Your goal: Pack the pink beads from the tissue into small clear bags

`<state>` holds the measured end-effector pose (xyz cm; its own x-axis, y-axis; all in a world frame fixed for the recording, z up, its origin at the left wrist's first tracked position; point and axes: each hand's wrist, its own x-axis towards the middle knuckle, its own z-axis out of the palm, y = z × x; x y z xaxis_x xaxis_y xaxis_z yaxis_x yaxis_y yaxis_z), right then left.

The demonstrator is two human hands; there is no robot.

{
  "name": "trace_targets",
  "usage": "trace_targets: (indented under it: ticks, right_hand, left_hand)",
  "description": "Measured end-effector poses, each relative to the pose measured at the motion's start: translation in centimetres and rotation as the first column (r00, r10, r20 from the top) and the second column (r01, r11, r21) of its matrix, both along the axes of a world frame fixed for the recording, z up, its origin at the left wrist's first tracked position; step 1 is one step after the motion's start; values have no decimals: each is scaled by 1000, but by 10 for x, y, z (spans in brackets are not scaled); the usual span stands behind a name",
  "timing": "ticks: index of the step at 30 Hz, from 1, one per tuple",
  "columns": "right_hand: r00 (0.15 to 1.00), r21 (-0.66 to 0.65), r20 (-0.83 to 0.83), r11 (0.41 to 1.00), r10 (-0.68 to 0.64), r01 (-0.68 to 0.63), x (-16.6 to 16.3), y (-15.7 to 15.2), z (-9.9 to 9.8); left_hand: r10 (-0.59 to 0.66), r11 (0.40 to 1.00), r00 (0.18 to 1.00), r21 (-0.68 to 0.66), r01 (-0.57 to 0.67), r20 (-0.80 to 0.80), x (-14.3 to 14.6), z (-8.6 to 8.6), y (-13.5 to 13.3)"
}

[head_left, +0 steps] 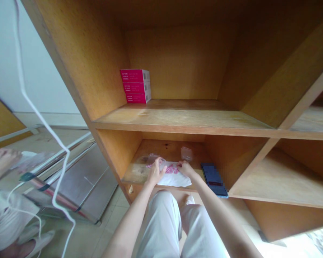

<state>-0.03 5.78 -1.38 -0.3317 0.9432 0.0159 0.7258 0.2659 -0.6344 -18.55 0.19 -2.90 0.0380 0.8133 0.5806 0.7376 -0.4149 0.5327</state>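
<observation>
Both my hands reach into the low wooden shelf (140, 172). My left hand (155, 171) rests with curled fingers on a white sheet (177, 179) that carries a cluster of small pink pieces (172, 168). A clear plastic bag (157, 158) lies right behind that hand. My right hand (185, 167) pinches at the pink pieces from the right side; what its fingertips hold is too small to make out.
A dark phone (214, 177) lies on the same shelf to the right. A second clear bag (186, 153) stands further back. Three pink boxes (136, 86) are stacked on the upper shelf. Another person's hand (1, 161) and white cables (43, 122) are at left.
</observation>
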Motion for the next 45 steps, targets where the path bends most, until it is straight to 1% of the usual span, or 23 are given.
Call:
trace_targets:
  ticks: [3,6,12,16,20,22,24,26,27,31,33,36,39,43,45]
  right_hand:
    - [999,-9,35,1000,-4,5,-1,0,0]
    - [999,-5,19,999,-39,39,-1,0,-1]
    - [981,-28,-164,995,-103,100,3,0,-4]
    - [934,-42,-325,989,-145,139,2,3,-3]
    - [829,-19,-542,989,-134,148,-12,2,10]
    - [787,17,-608,989,-104,144,-23,-2,21]
    - [769,61,-638,993,-40,102,-35,-9,32]
    - [768,95,-640,994,26,46,-46,-16,41]
    - [783,104,-619,994,53,15,-50,-19,44]
    - [894,155,-431,986,125,-64,-57,-29,50]
    - [917,190,-376,980,134,-65,-55,-32,51]
    - [904,224,-416,974,101,-5,-46,-32,50]
    - [905,219,-424,974,42,58,-32,-28,43]
    - [951,163,-308,987,38,14,-10,-20,22]
    - [962,132,-274,991,15,23,-1,-18,11]
  left_hand:
    - [8,1000,1000,5,-8,-3,-1,-1,0]
    - [8,1000,1000,6,-8,-4,-1,-1,0]
    - [1,1000,1000,15,-1,4,0,1,-1]
    - [5,1000,1000,7,-5,6,0,1,-1]
    - [-5,1000,1000,-5,5,-1,0,1,0]
    - [-5,1000,1000,-4,5,-7,-1,0,0]
    - [-6,1000,1000,-7,6,-13,-2,-1,1]
    - [-6,1000,1000,-15,6,-13,-2,-3,2]
    - [-6,1000,1000,-20,6,-11,-2,-3,2]
    - [-4,1000,1000,-20,4,0,-2,-5,4]
    - [-9,1000,1000,-24,9,3,-2,-4,3]
    - [-19,999,1000,-28,19,2,-2,-2,2]
    - [-23,1000,1000,-17,23,-6,-1,0,0]
    - [-14,1000,1000,-12,14,-8,0,0,0]
    - [-6,1000,1000,-6,6,-7,0,0,0]
